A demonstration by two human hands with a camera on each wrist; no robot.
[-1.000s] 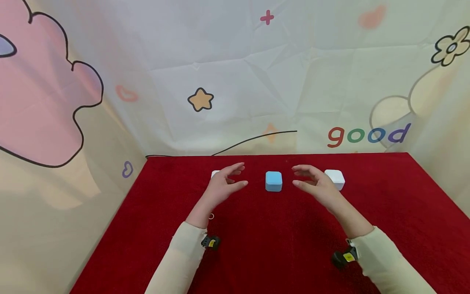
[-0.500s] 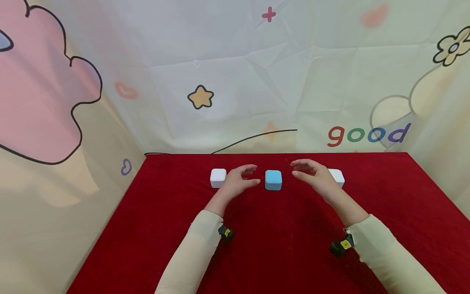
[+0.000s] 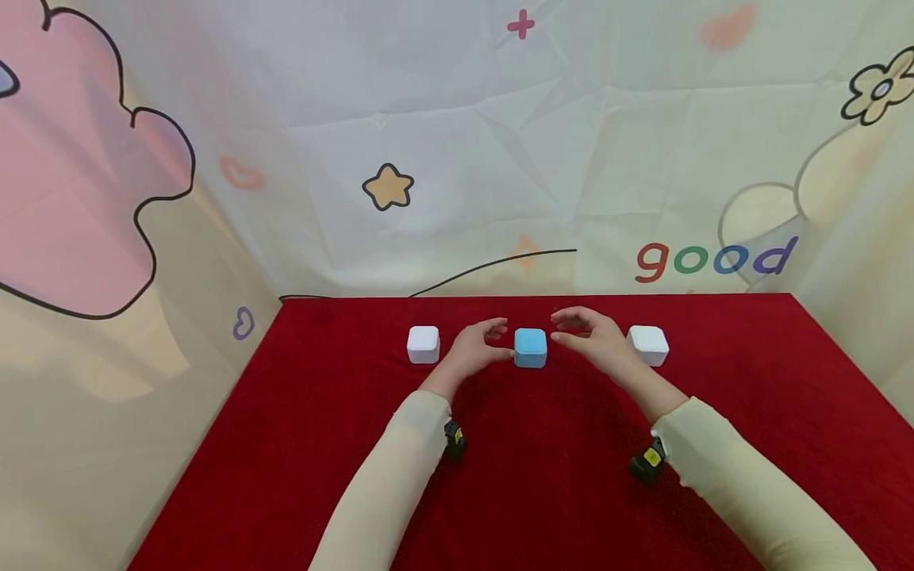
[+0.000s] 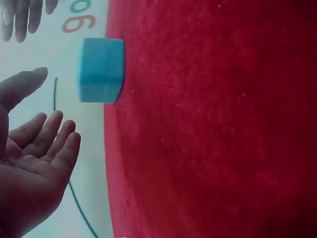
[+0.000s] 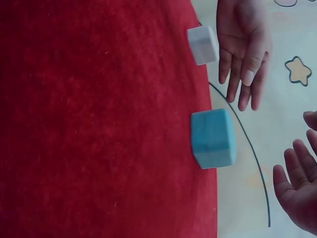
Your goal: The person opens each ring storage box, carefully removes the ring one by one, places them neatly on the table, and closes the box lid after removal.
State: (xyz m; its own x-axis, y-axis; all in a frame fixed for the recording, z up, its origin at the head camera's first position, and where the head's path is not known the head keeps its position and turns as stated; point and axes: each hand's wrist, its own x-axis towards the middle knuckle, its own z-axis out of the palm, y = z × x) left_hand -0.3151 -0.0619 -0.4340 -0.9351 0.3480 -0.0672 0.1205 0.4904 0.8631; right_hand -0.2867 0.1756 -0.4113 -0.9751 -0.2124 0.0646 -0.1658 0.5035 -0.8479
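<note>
A light blue rounded block (image 3: pixel 531 348) stands on the red cloth between my two hands. Close at its left side is my left hand (image 3: pixel 473 351), thumb and fingers spread apart and holding nothing; the thumb tip is right at the block's edge in the head view. On the block's other side my right hand (image 3: pixel 594 341) has its thumb and fingers apart, with a small gap to the block. In the left wrist view the blue block (image 4: pixel 101 70) shows beyond the left palm (image 4: pixel 34 168). From the right wrist, the blue block (image 5: pixel 214 139) appears between both hands.
Left of my left hand stands a white block (image 3: pixel 424 345). Another white block (image 3: pixel 648 345) is just behind my right wrist. The red cloth (image 3: pixel 528 492) covers the table, and a printed curtain (image 3: pixel 457 143) rises along its back edge.
My left hand has moved right toward the blue block, uncovering the left white block. The right hand has shifted left, closer to the blue block. The blocks stay in place.
</note>
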